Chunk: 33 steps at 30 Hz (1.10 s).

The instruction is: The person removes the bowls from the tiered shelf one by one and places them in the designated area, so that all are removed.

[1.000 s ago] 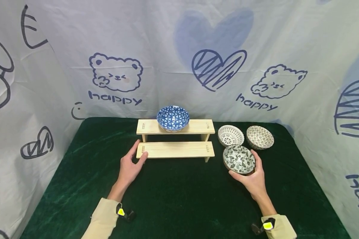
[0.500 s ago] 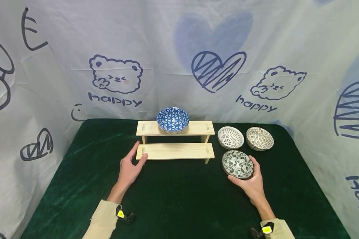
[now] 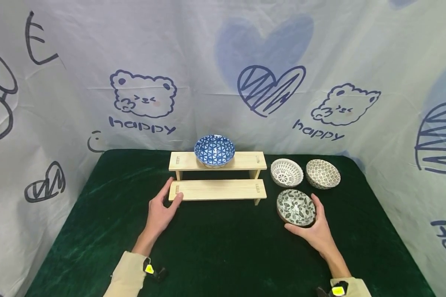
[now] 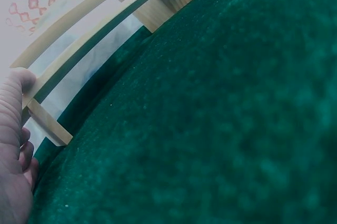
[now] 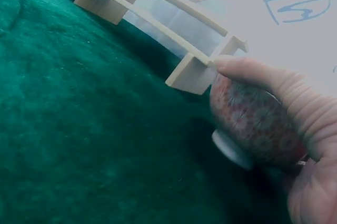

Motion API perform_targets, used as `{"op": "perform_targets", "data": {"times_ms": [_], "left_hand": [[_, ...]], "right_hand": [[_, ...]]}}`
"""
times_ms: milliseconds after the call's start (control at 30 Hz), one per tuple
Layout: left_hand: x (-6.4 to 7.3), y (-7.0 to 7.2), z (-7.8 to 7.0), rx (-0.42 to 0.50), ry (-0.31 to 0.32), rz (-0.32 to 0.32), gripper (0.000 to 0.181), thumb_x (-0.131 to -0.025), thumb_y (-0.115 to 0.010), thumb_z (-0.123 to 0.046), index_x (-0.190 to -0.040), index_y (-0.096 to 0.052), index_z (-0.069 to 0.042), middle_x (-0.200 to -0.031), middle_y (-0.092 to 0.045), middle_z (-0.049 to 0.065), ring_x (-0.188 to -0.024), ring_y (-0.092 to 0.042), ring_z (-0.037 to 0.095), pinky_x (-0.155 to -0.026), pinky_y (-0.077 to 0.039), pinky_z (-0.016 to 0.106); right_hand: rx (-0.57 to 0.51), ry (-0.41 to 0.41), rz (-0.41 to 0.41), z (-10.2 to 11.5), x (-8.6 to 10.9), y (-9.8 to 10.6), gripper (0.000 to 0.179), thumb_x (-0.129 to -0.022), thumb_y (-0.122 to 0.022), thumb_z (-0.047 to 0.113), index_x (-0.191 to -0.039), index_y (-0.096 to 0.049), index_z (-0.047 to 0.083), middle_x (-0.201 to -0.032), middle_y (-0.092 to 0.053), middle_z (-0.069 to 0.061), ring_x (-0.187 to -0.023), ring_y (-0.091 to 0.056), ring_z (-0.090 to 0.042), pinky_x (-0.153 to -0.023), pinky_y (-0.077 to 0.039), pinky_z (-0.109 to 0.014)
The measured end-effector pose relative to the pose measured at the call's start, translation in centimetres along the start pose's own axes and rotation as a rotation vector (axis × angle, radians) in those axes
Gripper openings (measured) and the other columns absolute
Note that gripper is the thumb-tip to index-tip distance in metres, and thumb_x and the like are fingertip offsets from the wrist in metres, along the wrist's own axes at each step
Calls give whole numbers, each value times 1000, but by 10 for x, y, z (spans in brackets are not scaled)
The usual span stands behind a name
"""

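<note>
At the left end of a two-tier wooden display stand (image 3: 219,189), my left hand (image 3: 160,212) holds the lower board, its thumb over the edge (image 4: 22,79). My right hand (image 3: 317,229) grips a bowl with a dark leaf pattern (image 3: 296,207) by its right and near sides. In the right wrist view the bowl's outside (image 5: 253,119) has a floral pattern, and its pale foot tilts above a dark shadow on the cloth. A blue-and-white bowl (image 3: 214,150) sits on the upper board, left of its middle.
Behind the held bowl stand a white patterned bowl (image 3: 287,173) and a tan patterned bowl (image 3: 323,174), right of the stand. Dark green cloth (image 3: 223,251) covers the table. A printed white curtain (image 3: 208,62) hangs behind and along both sides.
My right hand has drawn the leaf-patterned bowl toward me, away from the white bowl it overlapped. My left hand keeps its place on the stand. The head view has tilted up slightly.
</note>
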<state>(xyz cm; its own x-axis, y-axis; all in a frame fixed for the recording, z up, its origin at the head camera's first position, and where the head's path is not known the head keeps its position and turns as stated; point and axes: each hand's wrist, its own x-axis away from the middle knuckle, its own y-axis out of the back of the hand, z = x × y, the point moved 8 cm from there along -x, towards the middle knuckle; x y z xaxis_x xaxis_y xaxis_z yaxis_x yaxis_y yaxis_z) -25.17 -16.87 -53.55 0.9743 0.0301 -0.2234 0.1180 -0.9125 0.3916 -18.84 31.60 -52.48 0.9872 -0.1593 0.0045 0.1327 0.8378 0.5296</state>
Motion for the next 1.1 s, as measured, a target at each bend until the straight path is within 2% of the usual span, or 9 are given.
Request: {"op": "perform_targets", "data": {"times_ms": [100,233,333,400,500,700,767,900,1100], "left_hand": [[0,-1,-1,-5,-10,2,70,-102,-70,-33,-160,-41,-8,-163,-44,11,-151,-39,33,-121,-33,58],[0,-1,-3,-3,-21,-3,69,-102,-70,-33,-160,-42,-8,-162,-45,11,-151,-41,33,-121,-34,59],[0,0,-2,-6,-18,-8,69,-102,-70,-33,-160,-42,-9,-162,-46,11,-150,-41,33,-120,-35,58],[0,0,-1,-11,-16,-8,69,-102,-70,-33,-160,-42,-9,-162,-45,11,-150,-41,33,-120,-35,58],[0,1,-2,-10,-16,-10,69,-102,-70,-33,-160,-42,-9,-162,-45,11,-150,-42,33,-120,-35,58],[1,1,-1,-9,-16,-12,69,-102,-70,-32,-160,-42,-9,-162,-45,11,-150,-42,33,-120,-35,59],[1,2,-2,-9,-16,-12,69,-102,-70,-32,-160,-42,-9,-162,-45,11,-150,-41,33,-120,-34,59],[1,1,-1,-2,-17,-9,69,-102,-70,-33,-160,-42,-9,-162,-45,11,-150,-42,33,-120,-34,59],[1,0,0,-2,-14,-6,70,-102,-70,-34,-160,-42,-9,-162,-45,11,-150,-42,33,-120,-34,59]], "right_hand": [[8,80,-50,13,-1,8,124,-76,-95,21,-167,-11,12,-168,-26,-20,-153,-25,-40,-122,-23,-62],[-16,188,-117,37,-3,17,115,-78,-92,13,-166,-18,11,-167,-31,-16,-153,-28,-33,-123,-25,-34],[-46,265,-122,58,-8,16,112,-79,-90,9,-166,-20,14,-167,-32,-13,-153,-29,-30,-119,-25,-16],[-72,314,-100,72,-12,11,112,-79,-90,6,-166,-20,16,-168,-32,-12,-154,-28,-30,-118,-25,-12],[-113,360,-45,90,-20,-1,111,-80,-89,4,-166,-21,17,-169,-30,-12,-156,-27,-29,-121,-25,-17],[-159,378,101,124,-35,-36,109,-83,-88,9,-167,-18,17,-172,-24,-10,-158,-22,-27,-128,-22,-46],[-182,391,146,136,-39,-47,109,-84,-87,10,-167,-16,16,-172,-22,-8,-159,-21,-27,-128,-20,-51],[-214,414,211,155,-47,-67,110,-84,-87,12,-167,-15,15,-173,-21,-8,-159,-20,-28,-129,-19,-52],[-257,437,251,175,-60,-90,110,-83,-87,12,-167,-16,12,-173,-22,-9,-159,-24,-29,-129,-20,-50]]}}
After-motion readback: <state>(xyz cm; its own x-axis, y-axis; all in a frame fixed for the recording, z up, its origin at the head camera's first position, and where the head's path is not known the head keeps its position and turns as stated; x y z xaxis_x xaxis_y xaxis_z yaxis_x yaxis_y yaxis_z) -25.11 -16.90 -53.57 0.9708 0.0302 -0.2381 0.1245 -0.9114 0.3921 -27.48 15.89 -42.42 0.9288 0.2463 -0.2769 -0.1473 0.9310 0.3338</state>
